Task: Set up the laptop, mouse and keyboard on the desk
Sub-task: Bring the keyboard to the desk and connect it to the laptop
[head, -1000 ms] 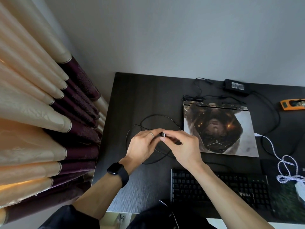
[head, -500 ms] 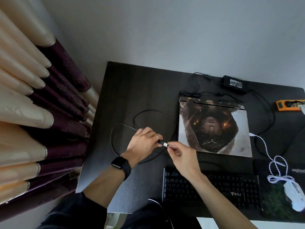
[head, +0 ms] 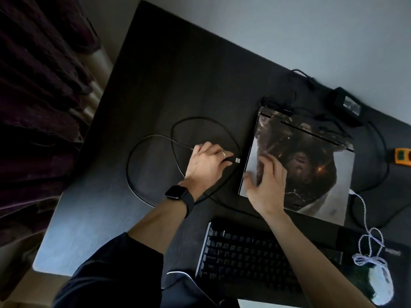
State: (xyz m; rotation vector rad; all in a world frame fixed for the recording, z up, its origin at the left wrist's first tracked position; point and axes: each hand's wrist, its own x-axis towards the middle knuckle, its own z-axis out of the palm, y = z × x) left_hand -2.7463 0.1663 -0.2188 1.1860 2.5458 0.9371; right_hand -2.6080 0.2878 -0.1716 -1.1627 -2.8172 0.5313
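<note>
Left grip: the left hand (head: 206, 161) pinches the silver-tipped USB plug (head: 237, 160) of the thin black cable (head: 200, 118) at mid-frame. The plug's tip is just beside the laptop's left edge and not yet in.
Right grip: the right hand (head: 266, 183) lies flat on the lid with fingers spread, holding nothing.
Laptop: the closed laptop with a picture-printed lid (head: 315, 174) sits right of centre on the dark wood-grain worktop (head: 178, 74).
Keyboard: the black keyboard (head: 244, 258) lies at lower centre, just below the laptop.
Mouse: the white mouse (head: 380, 283) sits at lower right on a dark mouse pad (head: 400, 263), with its white braided cord (head: 364, 210) bunched above it.
Risk, port: no port can be seen along that shadowed edge, so the plug may miss, go in upside down, or scrape the casing.
Risk, slide: a hard push could shove the laptop rightward if the flat hand lets go.
Risk, snag: the slack cable loops under the left wrist and could catch and tug the plug off line.
Writing: the black power brick (head: 348, 105) at upper right has a pale label, and the mouse pad has a small pale mark. Both are too blurred to read, and no brand is legible anywhere.
</note>
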